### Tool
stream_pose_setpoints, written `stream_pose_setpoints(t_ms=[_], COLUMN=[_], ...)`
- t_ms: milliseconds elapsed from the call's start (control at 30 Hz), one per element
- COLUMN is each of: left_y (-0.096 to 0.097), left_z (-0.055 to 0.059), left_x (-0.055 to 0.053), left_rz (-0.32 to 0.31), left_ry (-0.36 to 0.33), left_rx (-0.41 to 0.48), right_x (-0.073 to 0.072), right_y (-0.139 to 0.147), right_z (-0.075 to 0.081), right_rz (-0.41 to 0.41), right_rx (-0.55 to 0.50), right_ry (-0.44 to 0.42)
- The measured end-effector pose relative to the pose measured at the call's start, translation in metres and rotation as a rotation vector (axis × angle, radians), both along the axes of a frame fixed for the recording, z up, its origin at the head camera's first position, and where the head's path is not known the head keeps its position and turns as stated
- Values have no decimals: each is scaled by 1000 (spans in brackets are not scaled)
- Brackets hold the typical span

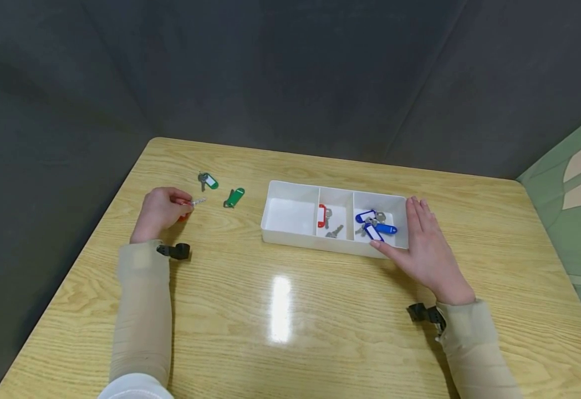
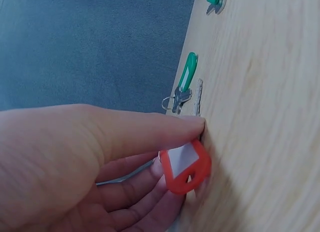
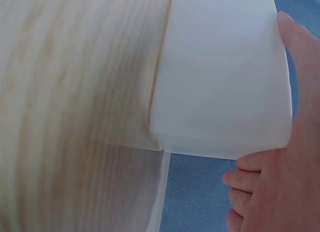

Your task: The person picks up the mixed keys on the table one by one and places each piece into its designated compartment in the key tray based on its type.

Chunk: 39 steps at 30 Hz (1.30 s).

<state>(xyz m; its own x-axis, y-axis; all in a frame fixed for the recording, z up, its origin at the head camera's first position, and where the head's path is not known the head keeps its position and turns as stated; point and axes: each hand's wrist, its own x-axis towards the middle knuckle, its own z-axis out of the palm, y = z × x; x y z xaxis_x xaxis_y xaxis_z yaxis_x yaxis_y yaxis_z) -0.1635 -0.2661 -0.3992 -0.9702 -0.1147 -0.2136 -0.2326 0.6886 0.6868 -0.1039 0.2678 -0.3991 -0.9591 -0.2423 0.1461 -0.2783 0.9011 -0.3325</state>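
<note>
My left hand pinches a key with a red key tag between thumb and fingers, low over the left part of the table. The key's blade sticks out past the thumb. At the right end of a white three-compartment tray, my right hand rests against the wall with straight fingers, the thumb at the front rim. In the tray's middle compartment lie a red key tag and keys. Several keys with blue key tags fill part of the right compartment.
Two keys with green key tags, one farther back and one nearer the tray, lie on the wooden table beyond my left hand. Dark partitions stand behind the table and along its left side.
</note>
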Motion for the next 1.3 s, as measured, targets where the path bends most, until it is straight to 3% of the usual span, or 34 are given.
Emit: stream_pose_setpoints(t_ms=[500,800,1300], left_y=[-1,5,25], left_z=[5,16,34], left_x=[0,2,5], left_rz=[-4,-43,-56], left_ry=[46,95,187], left_rx=[73,116,192], right_x=[-1,-3,-3], right_y=[0,0,0], right_z=[0,-1,-1], right_rz=[-1,-2,-11], right_rx=[-1,0,-1], right_ry=[0,-7,-13])
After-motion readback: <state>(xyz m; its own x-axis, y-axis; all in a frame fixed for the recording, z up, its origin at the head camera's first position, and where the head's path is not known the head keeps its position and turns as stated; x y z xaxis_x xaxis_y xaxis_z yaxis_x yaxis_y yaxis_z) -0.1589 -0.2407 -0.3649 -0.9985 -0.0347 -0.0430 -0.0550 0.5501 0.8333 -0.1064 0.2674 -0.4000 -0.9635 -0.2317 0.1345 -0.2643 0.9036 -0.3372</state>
